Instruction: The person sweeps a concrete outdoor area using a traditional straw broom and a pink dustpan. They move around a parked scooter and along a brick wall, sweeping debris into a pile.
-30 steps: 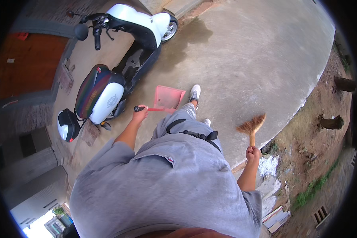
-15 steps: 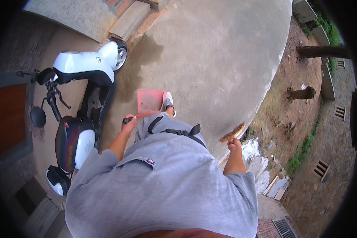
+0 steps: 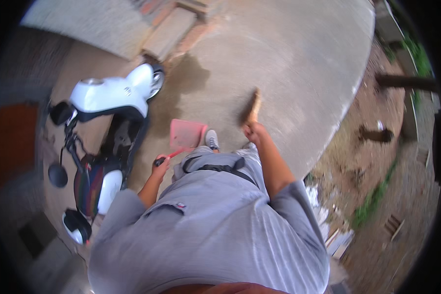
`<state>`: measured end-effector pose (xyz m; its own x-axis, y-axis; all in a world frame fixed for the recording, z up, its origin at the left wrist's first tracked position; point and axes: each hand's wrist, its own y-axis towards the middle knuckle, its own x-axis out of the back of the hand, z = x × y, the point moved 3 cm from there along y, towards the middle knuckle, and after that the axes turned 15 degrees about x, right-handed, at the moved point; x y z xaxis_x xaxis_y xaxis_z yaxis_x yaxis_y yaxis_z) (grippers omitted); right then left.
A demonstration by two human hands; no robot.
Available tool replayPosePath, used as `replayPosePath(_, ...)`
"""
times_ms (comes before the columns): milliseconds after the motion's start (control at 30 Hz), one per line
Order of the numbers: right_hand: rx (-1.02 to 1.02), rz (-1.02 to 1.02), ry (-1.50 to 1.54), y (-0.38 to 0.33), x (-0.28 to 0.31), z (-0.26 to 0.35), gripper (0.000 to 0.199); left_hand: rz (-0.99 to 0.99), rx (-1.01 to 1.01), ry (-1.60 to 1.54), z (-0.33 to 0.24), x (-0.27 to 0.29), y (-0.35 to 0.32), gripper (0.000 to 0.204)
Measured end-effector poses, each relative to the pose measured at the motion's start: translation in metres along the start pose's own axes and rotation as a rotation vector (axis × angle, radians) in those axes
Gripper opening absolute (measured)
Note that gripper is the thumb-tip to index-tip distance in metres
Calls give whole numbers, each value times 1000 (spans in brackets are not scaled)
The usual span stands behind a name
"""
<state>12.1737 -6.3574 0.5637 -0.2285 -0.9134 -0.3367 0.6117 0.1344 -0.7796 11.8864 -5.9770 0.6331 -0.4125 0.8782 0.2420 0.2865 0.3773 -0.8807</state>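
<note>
The right grip point(image 3: 253, 131) is clasping a short brush point(image 3: 254, 108), the hand closing snugly round its handle, while the left grip point(image 3: 160, 167) is wrapping round the black end of a dustpan's point(image 3: 185, 134) handle. The brush is reaching forward from the right grip; the dustpan is lying ahead of the left grip and slightly to its right.

The nearest risk seems to be the shoe point(image 3: 211, 140): it is standing just beside the pan, right of and beyond the left grip, so a small step could be nudging or treading on the pan's corner. Because the left grip is holding only the handle's far end, such a knock could be twisting the pan. The dark patch point(image 3: 188, 73) well beyond the left grip is looking damp, and could be wetting bristles or making the concrete slippery.

The pan is looking pink, shallow and slightly see-through, with a redder handle running back toward the left grip. The brush is showing a narrow tan edge, with a darker brown smear of bristles blurring on its left; whether they are touching the concrete point(image 3: 299, 73) ahead of the right grip, I cannot tell.
</note>
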Motion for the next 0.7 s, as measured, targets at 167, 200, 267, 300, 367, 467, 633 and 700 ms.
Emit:
replayPosePath(167,-119,-155,89,33,-39,54,6,-9,14,-20,-1,-16,4,10)
replayPosePath(200,-151,-147,109,41,-35,62,6,-18,-21,25,-10,-26,-6,10)
replayPosePath(267,-153,-162,88,46,-34,80,6,-62,-34,11,-14,-34,-8,12)
replayPosePath(300,-155,-167,71,47,-25,91,6,-107,-32,12,-14,-38,-10,12)
replayPosePath(367,-158,-114,55,66,11,116,6,-193,-40,19,-31,-53,-6,12)
replayPosePath(467,-144,-90,147,99,72,152,6,-128,50,-219,-31,-51,13,13)
replayPosePath(633,-185,-241,344,106,224,247,4,-375,125,-210,-102,-131,-2,10)
replayPosePath(700,-212,-253,308,103,265,287,3,-349,118,-181,-124,-151,5,10)
